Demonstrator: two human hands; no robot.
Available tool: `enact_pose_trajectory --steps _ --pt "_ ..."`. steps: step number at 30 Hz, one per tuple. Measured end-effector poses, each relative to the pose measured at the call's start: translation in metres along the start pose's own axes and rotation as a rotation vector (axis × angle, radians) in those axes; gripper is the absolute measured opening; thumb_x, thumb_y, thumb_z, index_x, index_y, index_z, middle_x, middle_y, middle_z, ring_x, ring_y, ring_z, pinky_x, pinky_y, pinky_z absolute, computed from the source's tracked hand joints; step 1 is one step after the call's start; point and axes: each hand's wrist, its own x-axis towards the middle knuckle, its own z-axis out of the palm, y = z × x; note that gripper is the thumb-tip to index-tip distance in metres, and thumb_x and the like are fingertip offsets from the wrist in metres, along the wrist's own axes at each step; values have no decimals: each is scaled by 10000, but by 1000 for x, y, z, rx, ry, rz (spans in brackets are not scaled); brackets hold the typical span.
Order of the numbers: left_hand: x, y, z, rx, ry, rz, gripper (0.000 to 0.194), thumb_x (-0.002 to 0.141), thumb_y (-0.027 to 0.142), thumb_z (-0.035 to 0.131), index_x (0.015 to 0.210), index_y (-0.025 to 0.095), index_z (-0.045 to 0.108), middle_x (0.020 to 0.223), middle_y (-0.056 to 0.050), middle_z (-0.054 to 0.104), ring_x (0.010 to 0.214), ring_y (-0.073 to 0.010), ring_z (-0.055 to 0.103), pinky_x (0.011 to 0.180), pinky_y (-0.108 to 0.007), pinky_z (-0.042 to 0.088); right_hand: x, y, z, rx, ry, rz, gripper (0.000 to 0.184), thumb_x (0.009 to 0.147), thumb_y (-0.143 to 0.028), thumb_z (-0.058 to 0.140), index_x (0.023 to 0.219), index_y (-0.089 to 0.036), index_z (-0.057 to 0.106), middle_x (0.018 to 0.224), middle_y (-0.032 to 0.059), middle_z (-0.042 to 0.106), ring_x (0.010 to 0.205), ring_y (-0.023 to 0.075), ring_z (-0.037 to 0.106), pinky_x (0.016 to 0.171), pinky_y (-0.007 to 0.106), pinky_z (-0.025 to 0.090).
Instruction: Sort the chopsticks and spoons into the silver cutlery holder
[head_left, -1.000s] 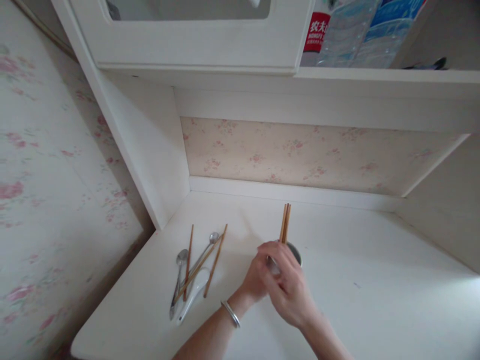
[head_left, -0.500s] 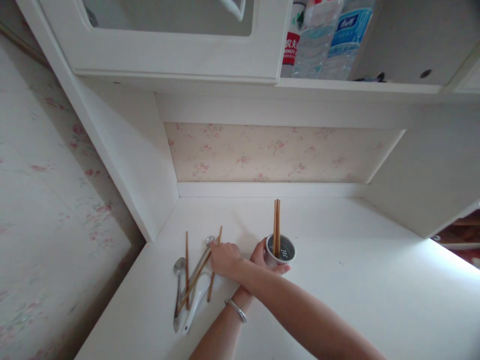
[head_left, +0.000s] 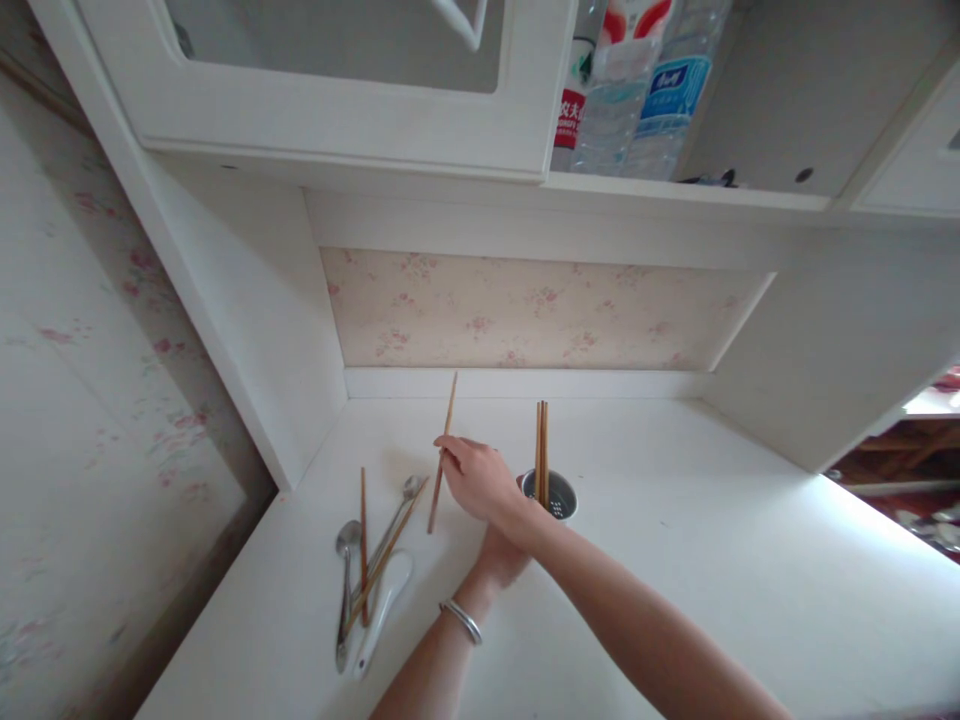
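Note:
My right hand [head_left: 476, 475] crosses over my left wrist and pinches a wooden chopstick [head_left: 451, 405], which is lifted and tilted. Largely covered by the right forearm, my left hand [head_left: 506, 555] is around a metal utensil cup [head_left: 566, 510] with holes in its bottom. Several chopsticks [head_left: 541, 450] stand in the cup. Left of my hands lie a chopstick [head_left: 364, 540], another chopstick [head_left: 409, 510] slanting across a long-handled metal spoon [head_left: 390, 525], a second metal spoon [head_left: 347, 575] and a white soup spoon [head_left: 386, 610].
The things lie on a white countertop [head_left: 660, 610] with side walls and a low back ledge [head_left: 637, 383]. Overhead is a white cabinet [head_left: 337, 125], its open shelf holding plastic bottles [head_left: 667, 105]. Flowered wallpaper [head_left: 90, 420] covers the left wall.
My right hand has picked up the chopstick that lay rightmost in the pile and raised it up and slightly right. The left hand stays at the cup. The view has shifted slightly.

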Motion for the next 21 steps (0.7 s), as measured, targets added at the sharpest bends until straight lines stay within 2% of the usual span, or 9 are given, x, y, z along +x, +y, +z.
enact_pose_trajectory --steps 3,6,8,10,12,14,21 --pt "-2 9 2 -3 -8 24 455 727 329 766 1141 207 623 1113 -117 689 1063 -297 633 901 -409 512 -9 10 -28 393 240 6 273 896 -247 544 1160 -232 610 997 29 748 840 180 707 820 310 536" --pt "-2 13 6 40 5 44 570 626 258 849 1131 194 593 1077 -109 699 971 -274 655 853 -394 518 -19 22 -57 713 475 98 256 872 -390 613 1048 -205 634 795 13 728 630 152 673 629 275 551" --pt "-2 14 7 44 -2 65 639 634 259 850 1196 193 552 1127 -114 685 982 -259 655 858 -384 515 -26 30 -75 793 622 129 285 887 -445 591 1007 -192 647 693 -8 675 510 112 585 498 223 486" --pt "-1 13 7 39 -17 78 709 639 263 853 1260 194 517 1180 -126 665 1018 -255 647 891 -385 506 -34 41 -90 786 729 139 295 894 -462 584 939 -182 667 585 -38 583 450 85 482 431 196 399" --pt "0 12 7 50 -11 77 752 633 270 861 1292 200 505 1226 -136 644 1055 -258 636 924 -393 493 -41 55 -98 799 762 154 297 887 -461 601 860 -174 672 524 -59 498 432 74 419 404 190 335" --pt "0 10 6 67 1 71 768 630 276 866 1304 207 505 1259 -141 627 1084 -265 625 947 -404 481 -47 70 -99 854 742 191 297 881 -457 612 819 -172 668 509 -64 474 426 69 394 393 190 299" --pt "0 9 7 60 -3 52 752 646 267 856 1310 219 506 1267 -139 625 1089 -271 622 957 -420 472 -60 109 -82 926 642 329 299 861 -469 627 818 -177 675 508 -61 491 427 76 395 403 202 288"
